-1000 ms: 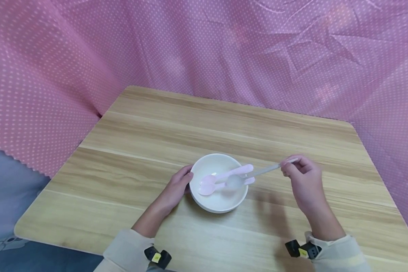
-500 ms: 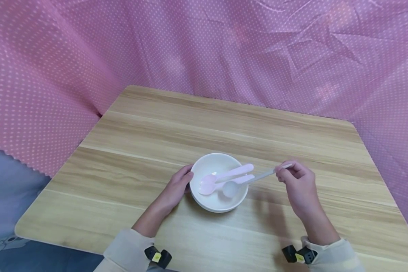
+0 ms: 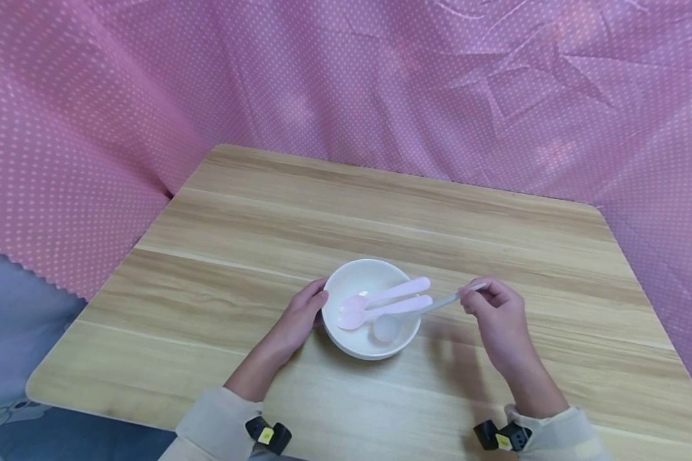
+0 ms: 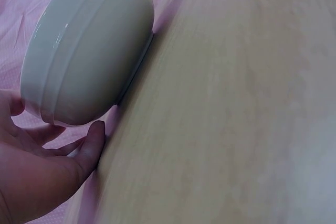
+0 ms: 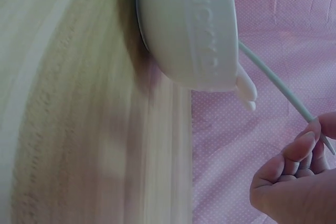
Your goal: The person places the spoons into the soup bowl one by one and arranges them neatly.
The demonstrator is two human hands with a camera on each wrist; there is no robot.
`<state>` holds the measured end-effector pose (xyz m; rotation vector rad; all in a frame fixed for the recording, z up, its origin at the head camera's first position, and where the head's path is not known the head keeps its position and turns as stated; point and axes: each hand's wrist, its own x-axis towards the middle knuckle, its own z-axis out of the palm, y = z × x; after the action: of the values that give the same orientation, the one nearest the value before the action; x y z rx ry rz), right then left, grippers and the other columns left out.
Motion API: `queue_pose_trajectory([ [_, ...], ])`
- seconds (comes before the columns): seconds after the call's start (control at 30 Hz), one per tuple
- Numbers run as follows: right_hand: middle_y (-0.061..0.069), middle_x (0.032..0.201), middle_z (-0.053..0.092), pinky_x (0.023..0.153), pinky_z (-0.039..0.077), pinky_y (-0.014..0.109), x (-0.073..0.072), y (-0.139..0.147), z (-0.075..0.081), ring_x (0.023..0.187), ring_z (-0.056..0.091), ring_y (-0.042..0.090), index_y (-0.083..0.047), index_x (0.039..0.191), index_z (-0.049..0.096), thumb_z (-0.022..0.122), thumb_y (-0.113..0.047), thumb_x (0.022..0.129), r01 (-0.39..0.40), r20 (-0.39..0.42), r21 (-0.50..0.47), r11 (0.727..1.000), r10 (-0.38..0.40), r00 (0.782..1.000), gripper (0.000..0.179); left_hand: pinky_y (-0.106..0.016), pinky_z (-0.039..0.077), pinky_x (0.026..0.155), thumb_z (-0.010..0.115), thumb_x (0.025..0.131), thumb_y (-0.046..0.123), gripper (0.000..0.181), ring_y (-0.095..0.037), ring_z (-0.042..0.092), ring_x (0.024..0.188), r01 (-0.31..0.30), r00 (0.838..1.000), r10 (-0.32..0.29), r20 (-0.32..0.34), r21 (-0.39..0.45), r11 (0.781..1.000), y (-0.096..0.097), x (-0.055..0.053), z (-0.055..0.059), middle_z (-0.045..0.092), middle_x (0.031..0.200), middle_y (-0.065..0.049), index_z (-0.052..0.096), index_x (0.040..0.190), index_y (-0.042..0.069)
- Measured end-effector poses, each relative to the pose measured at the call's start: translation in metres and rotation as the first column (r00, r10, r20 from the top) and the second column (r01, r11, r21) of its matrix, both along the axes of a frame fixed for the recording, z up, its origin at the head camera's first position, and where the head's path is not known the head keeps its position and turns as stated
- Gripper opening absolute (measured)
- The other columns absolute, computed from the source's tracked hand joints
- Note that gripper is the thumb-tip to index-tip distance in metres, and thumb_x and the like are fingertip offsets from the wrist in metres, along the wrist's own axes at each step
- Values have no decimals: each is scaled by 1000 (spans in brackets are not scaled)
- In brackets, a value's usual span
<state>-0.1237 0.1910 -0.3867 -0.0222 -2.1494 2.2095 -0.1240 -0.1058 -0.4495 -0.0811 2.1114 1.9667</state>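
A white bowl (image 3: 346,275) stands on the table, its side carrying raised lettering in the right wrist view. My left hand (image 3: 294,318) holds it at the left, thumb at the rim and fingers against the outer wall. Two pale pink spoons (image 3: 400,291) lie inside, handles sticking out over the right rim. Between thumb and fingertips, my right hand (image 3: 500,320) pinches the end of a whitish spoon's handle (image 3: 445,301). That spoon slants down to the left, its head inside the bowl, nearer me than the pink ones. Whether its head touches the bottom I cannot tell.
The wood-grain table (image 3: 254,218) has rounded corners and extends around the bowl. Pink dotted cloth (image 3: 346,83) hangs behind it and along both sides. Dark camera bands sit on both wrists.
My right hand has moved left and toward me, bringing the whitish spoon's head lower and nearer the front of the bowl. The left hand, bowl and pink spoons stay nearly still.
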Motion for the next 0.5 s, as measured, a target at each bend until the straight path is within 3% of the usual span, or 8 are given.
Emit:
queue_pose_trajectory([
  [0.2, -4, 73, 62, 65, 46, 19, 1, -6, -5, 68, 53, 7, -10, 77, 63, 51, 7, 88, 5, 14, -2, 1000, -5, 1000, 24, -42, 42, 100, 36, 101, 25, 43, -22, 48, 124, 8, 1000, -9, -19, -1, 1000, -1, 0, -2, 47, 140, -8, 41, 142, 10],
  [0.5, -6, 78, 63, 70, 49, 21, 5, -14, -16, 73, 57, 7, -11, 77, 61, 54, 6, 86, 38, 88, 78, 996, -44, 995, 20, -41, 43, 99, 35, 101, 24, 43, -22, 48, 123, 16, 999, -15, -34, 12, 1000, -2, -1, -4, 47, 140, -9, 41, 141, 9],
])
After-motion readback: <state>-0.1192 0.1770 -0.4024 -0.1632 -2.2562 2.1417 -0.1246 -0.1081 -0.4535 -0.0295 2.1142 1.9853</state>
